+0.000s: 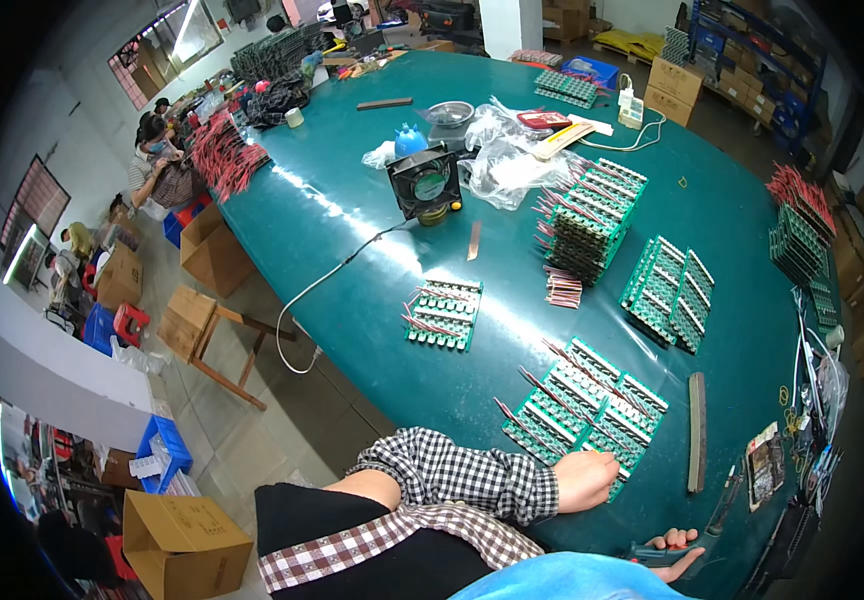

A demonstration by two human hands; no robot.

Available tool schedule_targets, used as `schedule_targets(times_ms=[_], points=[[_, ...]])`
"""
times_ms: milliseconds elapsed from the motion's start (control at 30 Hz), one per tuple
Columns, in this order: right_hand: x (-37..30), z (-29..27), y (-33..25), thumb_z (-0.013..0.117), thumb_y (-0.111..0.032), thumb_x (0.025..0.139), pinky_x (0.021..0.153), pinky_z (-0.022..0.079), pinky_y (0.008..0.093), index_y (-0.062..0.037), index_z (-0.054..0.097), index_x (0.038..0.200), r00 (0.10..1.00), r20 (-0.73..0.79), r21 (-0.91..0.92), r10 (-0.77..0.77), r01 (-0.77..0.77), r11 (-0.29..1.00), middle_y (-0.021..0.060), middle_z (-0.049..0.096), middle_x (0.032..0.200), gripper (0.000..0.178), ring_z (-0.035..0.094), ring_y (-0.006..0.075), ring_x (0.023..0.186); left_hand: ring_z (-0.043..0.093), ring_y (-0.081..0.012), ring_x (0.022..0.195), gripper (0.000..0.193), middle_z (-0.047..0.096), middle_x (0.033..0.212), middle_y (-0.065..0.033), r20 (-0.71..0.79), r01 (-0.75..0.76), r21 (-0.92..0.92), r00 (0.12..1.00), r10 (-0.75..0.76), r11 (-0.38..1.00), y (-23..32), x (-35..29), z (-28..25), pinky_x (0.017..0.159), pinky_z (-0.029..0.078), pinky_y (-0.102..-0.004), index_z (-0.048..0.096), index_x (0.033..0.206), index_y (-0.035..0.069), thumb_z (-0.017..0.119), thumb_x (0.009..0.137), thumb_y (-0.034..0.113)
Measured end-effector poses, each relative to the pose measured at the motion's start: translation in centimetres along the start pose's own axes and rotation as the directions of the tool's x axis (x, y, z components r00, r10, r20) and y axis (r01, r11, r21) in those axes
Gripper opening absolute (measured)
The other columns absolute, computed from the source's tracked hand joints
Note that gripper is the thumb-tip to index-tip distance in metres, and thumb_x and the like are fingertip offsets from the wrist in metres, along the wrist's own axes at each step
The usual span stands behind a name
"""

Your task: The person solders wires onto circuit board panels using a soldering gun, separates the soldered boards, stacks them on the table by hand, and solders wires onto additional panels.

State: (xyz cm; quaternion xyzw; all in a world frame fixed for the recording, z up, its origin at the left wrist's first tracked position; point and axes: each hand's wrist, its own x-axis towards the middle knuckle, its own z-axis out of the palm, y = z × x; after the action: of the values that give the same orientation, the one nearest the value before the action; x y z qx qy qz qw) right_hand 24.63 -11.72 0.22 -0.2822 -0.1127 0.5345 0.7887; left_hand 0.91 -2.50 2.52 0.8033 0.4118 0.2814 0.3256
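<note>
Head view, itemised from the hands outward.

Item 1: left hand point(584, 478), checked sleeve, lies on the near edge of a green circuit board panel point(584, 412) at the near side of the surface point(352, 240). Fingers curled and resting on the panel; whether they pinch a wire cannot be told.

Item 2: right hand point(674, 552), low at the frame edge, wrapped around the dark handle of a soldering iron point(720, 510). Fingers closed around the grip; the tip points up toward the panel's right corner but stands apart from it.

Item 3: red wires point(532, 385) stick out from the panel's left rows.

Handling note, as a judgement: the left hand should pin the panel flat so it cannot slide, fingertips kept clear of the joint being worked; the iron is best brought in at a low angle from the right, touching one pad only and staying off the neighbouring wires.

Item 4: dark flat bar point(696, 432), just right of the panel.

Item 5: smaller board set point(442, 313) with red wires, further out to the left.

Item 6: paired board panels point(669, 294) and a tall stack of boards point(592, 218), beyond.

Item 7: small black fan point(424, 182) with its cable trailing off the edge, near clear plastic bags point(512, 165).
</note>
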Motion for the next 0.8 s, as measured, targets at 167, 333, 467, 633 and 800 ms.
schedule_targets(times_ms=[167,333,467,633,800], points=[[-0.5,1.6,0.5,0.053,-0.038,0.089,0.050,0.045,0.0196,-0.0091,0.049,0.099,0.991,-0.102,-0.065,-0.084,0.078,0.995,-0.0018,0.044,0.070,0.030,0.045,0.0061,0.064,0.056,-0.0306,0.075,0.010,0.052,0.077,-0.0126,0.024,0.028,0.005,0.999,-0.029,1.000,0.1,0.0,-0.1,0.066,0.046,-0.0403,0.051,0.076,0.001,0.056,0.074,0.010],[-0.7,2.5,0.8,0.053,-0.037,0.090,0.048,0.043,0.0174,-0.0081,0.048,0.098,0.985,-0.118,-0.101,-0.127,0.115,0.988,-0.0027,0.043,0.071,0.030,0.044,0.0050,0.064,0.055,-0.0307,0.074,0.010,0.052,0.077,-0.0126,0.028,0.020,-0.005,0.999,-0.020,1.000,0.1,0.0,-0.1,0.065,0.046,-0.0402,0.051,0.076,0.001,0.056,0.073,0.010],[-0.8,2.8,1.0,0.053,-0.036,0.090,0.048,0.043,0.0170,-0.0077,0.049,0.099,0.978,-0.133,-0.093,-0.160,0.149,0.985,-0.0028,0.043,0.073,0.030,0.044,0.0049,0.064,0.055,-0.0308,0.074,0.011,0.052,0.077,-0.0127,0.009,0.002,0.013,1.000,-0.002,1.000,0.0,0.0,0.0,0.065,0.046,-0.0402,0.050,0.077,0.001,0.056,0.073,0.010],[-0.9,2.8,1.1,0.054,-0.035,0.090,0.048,0.042,0.0160,-0.0068,0.049,0.101,0.977,-0.131,-0.064,-0.171,0.164,0.984,-0.0031,0.042,0.073,0.030,0.043,0.0051,0.063,0.055,-0.0306,0.073,0.011,0.052,0.076,-0.0126,0.000,-0.008,0.023,1.000,0.008,1.000,-0.1,0.0,0.2,0.064,0.046,-0.0401,0.050,0.077,0.001,0.056,0.073,0.010],[-0.9,3.1,1.1,0.053,-0.034,0.090,0.048,0.042,0.0155,-0.0065,0.049,0.101,0.980,-0.112,-0.063,-0.162,0.156,0.986,-0.0035,0.040,0.072,0.030,0.041,0.0042,0.063,0.055,-0.0305,0.072,0.010,0.052,0.075,-0.0124,-0.034,-0.021,0.018,0.999,0.021,1.000,-0.1,0.0,0.2,0.063,0.046,-0.0397,0.050,0.077,0.002,0.056,0.073,0.009]])
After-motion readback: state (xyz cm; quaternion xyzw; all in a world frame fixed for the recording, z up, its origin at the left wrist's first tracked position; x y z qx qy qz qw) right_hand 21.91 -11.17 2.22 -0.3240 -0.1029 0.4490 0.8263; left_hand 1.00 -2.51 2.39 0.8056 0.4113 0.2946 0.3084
